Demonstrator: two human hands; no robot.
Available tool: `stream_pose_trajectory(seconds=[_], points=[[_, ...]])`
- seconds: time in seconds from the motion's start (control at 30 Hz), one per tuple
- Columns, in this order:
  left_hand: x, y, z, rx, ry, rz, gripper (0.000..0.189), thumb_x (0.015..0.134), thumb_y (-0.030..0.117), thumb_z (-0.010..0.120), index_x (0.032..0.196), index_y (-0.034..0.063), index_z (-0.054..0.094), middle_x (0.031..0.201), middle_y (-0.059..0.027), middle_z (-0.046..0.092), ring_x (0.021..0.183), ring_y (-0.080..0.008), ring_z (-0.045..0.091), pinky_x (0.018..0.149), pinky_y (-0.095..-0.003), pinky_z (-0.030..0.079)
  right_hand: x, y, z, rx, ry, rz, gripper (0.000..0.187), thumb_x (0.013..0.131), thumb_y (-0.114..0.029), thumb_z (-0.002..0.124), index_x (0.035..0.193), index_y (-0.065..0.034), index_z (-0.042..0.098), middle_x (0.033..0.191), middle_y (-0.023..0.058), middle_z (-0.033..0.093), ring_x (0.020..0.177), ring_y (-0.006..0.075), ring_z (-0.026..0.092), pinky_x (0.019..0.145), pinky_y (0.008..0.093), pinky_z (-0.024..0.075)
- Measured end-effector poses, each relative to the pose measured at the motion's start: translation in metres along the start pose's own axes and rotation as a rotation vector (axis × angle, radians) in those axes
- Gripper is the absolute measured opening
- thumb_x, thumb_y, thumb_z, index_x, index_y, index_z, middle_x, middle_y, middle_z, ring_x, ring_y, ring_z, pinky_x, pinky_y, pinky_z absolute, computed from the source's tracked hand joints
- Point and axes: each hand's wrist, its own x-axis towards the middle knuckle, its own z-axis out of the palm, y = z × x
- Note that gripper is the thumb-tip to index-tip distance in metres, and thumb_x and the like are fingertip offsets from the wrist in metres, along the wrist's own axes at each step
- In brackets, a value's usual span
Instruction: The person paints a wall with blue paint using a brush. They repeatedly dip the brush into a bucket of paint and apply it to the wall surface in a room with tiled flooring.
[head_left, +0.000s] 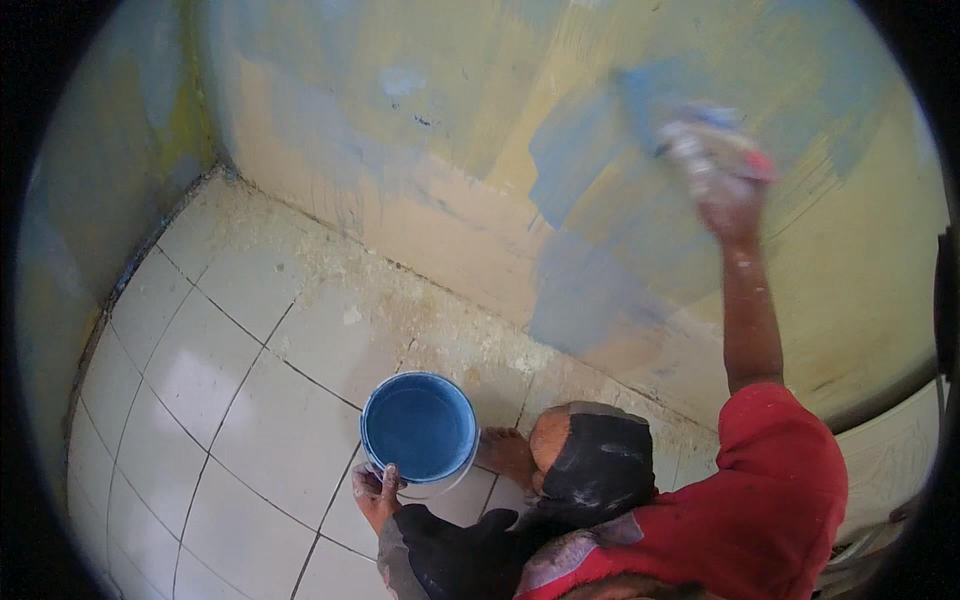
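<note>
My right hand (724, 187) is raised against the painted wall (450, 120), closed around a paintbrush (697, 135) that is blurred by motion. Part of the brush shows red, and its bristles are hard to make out. Near them is a patch of blue paint. Low in front of me, my left hand (379, 487) grips the near rim of a round bucket (362, 424), thumb over the edge. Blue paint (418, 427) lies inside it. The bucket is beside my bare foot, above the tiled floor; whether it touches the tiles is unclear.
Pale floor tiles (232, 435) meet the wall along a line of flaked, crusty residue (480, 337). A second painted wall (90, 202) stands at the left, forming a corner. Behind my right shoulder, at the lower right, is a white panel-like object (892, 450).
</note>
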Motion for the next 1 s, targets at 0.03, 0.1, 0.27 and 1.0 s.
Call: stream_pose_trajectory(seconds=[0.03,0.1,0.27,1.0], points=[[0.0,0.0,0.002,-0.001,-0.006,0.01,0.024,0.093,0.004,0.076,0.099,0.0064,0.054,0.083,-0.004,0.061,0.072,-0.0138,0.057,0.067,-0.0287,0.046,-0.005,-0.005,0.018,-0.018,-0.13,-0.109,0.014,0.09,-0.011,0.079,0.103,-0.0072,0.079,0.096,0.0103,0.078,0.087,0.0288,0.074,0.083,0.0387,0.0584],[-0.002,0.002,-0.001,0.007,0.002,0.015,0.024,0.093,0.003,0.077,0.099,0.0062,0.054,0.082,-0.0042,0.061,0.071,-0.0137,0.057,0.067,-0.0288,0.047,-0.001,-0.041,0.063,0.084,-0.395,0.276,0.02,0.092,-0.026,0.078,0.104,-0.0099,0.079,0.095,0.0135,0.077,0.09,0.0304,0.074,0.085,0.0408,0.0578],[-0.001,0.008,0.005,0.029,-0.014,-0.021,0.024,0.093,0.003,0.077,0.099,0.0055,0.054,0.079,-0.0051,0.061,0.069,-0.014,0.057,0.067,-0.0292,0.048,0.059,0.033,0.05,-0.199,-0.219,0.212,0.031,0.092,-0.032,0.078,0.108,-0.0056,0.079,0.098,0.0078,0.078,0.091,0.0196,0.074,0.084,0.0333,0.0578],[-0.001,0.003,-0.008,0.096,0.013,0.003,0.023,0.093,0.004,0.077,0.099,0.0039,0.055,0.079,-0.0057,0.063,0.067,-0.0138,0.058,0.065,-0.0284,0.047,0.197,-0.015,-0.015,-0.125,0.45,-0.051,0.015,0.09,-0.011,0.073,0.085,0.0023,0.069,0.084,0.0107,0.075,0.07,0.0207,0.069,0.067,0.034,0.0564]])
